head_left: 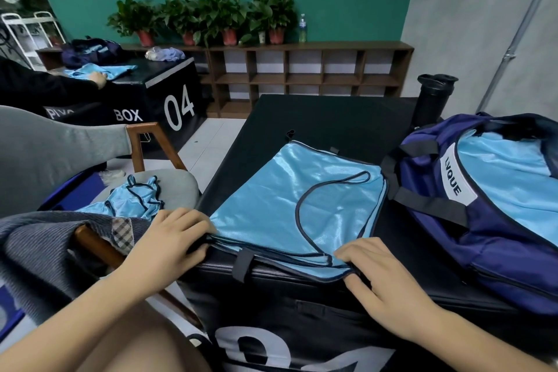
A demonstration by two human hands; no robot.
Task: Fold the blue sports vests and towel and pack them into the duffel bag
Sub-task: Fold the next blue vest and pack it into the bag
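Left hand (178,235), right hand (371,269) around near corners of vest (287,205)

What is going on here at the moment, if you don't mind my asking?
A person is folding a blue vest spread flat on a black box. The left hand grips its near left corner and the right hand pinches its near right corner. The navy duffel bag sits open beside it on the right, with light blue fabric showing inside. A second vest lies crumpled on the chair to the left, not yet folded.
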